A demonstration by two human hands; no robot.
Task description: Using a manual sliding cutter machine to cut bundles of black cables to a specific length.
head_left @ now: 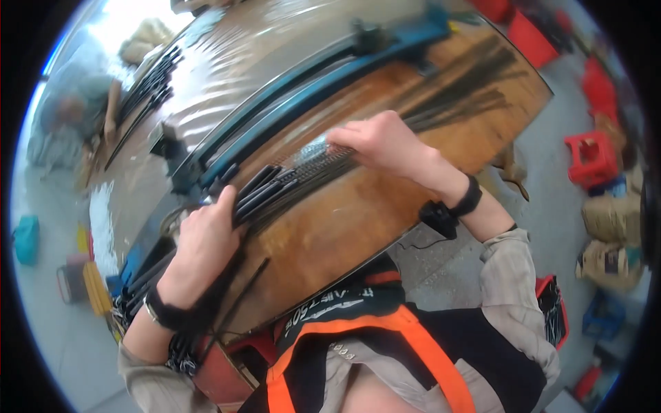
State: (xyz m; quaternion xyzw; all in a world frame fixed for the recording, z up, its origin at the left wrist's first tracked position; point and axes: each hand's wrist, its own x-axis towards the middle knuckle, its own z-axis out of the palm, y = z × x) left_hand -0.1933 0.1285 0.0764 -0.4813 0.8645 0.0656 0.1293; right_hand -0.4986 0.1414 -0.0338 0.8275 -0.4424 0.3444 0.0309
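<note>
My left hand (206,234) is closed at the near-left end of the bench, its thumb raised beside the black ends of several rods (265,189). What its curled fingers hold is hidden. Farther right, my right hand (389,144) is pinched over the bundle. A pale bluish, shiny, crumpled piece (313,149) shows at its fingertips, blurred, and seems held there. Beneath both hands runs the bundle of thin dark rods (303,186), lying lengthwise on the wooden bench top (330,227). Black bands circle both my wrists.
A long blue metal rail (289,103) spans the bench behind the rods, with a dark clamp-like block (172,155) at its left. More dark rods (468,89) lie at the right. Another person (69,117) sits far left by black-handled rods (151,86). A red stool (591,158) stands right.
</note>
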